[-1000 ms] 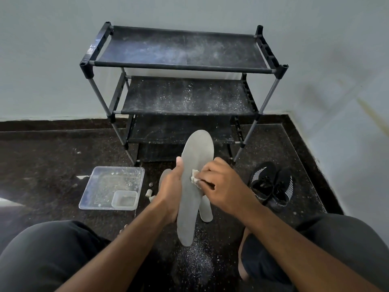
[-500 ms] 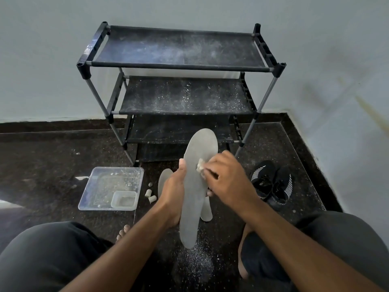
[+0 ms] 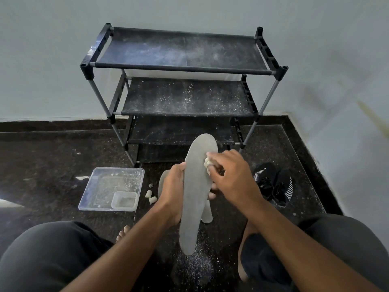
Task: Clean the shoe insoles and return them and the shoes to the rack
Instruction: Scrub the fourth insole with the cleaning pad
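Thin, likely flexible insole (image 3: 196, 199) is being gripped mid-length by left hand (image 3: 172, 192), scrubbed with wad (image 3: 208, 163) pinched in right hand (image 3: 231, 178).

On the dark speckled floor (image 3: 52, 161) we see a clear plastic tray (image 3: 101, 186) lying flat, with a smaller clear container (image 3: 124, 200) sitting in its near right corner. Just to the right of the tray we find two small pale cylinders (image 3: 150, 197) and a tiny round cap (image 3: 150, 185). We also notice white powder (image 3: 195, 264) scattered on the floor nearer us, and a pale grey wall (image 3: 52, 60) behind.
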Demonstrator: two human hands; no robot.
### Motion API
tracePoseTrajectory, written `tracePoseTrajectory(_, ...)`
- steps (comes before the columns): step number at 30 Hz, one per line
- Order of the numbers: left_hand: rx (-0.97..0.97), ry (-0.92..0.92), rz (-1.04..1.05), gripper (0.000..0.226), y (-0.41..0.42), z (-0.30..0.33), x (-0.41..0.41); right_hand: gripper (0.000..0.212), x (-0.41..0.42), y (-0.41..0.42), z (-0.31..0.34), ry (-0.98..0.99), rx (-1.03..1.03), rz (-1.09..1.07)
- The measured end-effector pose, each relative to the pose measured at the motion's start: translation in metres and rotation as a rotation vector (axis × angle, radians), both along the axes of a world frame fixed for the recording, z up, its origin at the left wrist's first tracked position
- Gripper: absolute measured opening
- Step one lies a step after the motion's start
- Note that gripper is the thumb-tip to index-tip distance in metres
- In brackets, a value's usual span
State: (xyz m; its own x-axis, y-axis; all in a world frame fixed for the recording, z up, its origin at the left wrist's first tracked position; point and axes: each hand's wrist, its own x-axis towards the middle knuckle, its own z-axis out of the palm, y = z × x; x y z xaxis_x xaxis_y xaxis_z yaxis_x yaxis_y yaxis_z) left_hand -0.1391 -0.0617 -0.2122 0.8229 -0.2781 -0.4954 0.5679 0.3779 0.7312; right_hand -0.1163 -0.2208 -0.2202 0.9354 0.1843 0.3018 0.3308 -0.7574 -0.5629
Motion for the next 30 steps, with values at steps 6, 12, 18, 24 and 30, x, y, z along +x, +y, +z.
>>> tracePoseTrajectory(6, 0.039, 0.034, 0.047, 0.036, 0.004, -0.007, 0.002, 0.015, -0.015, 0.011, -0.005, 0.003, -0.048, 0.183)
tracePoseTrajectory(12, -0.074, 0.079, -0.015, 0.061, -0.004, 0.0, -0.003, 0.012, -0.002, 0.0, -0.001, -0.031, -0.032, 0.034)
tracePoseTrajectory(18, -0.033, 0.064, -0.044, 0.058, -0.004, -0.005, -0.005, 0.012, -0.017, 0.009, -0.003, -0.022, -0.05, 0.17)
tracePoseTrajectory(24, -0.14, 0.114, -0.031, 0.062, -0.008, -0.003, -0.005, 0.009, 0.005, -0.008, -0.003, -0.132, -0.048, -0.065)
tracePoseTrajectory(30, -0.111, 0.128, -0.028, 0.06, -0.008, -0.008, -0.005, 0.006, -0.009, 0.001, -0.008, -0.118, -0.072, 0.148)
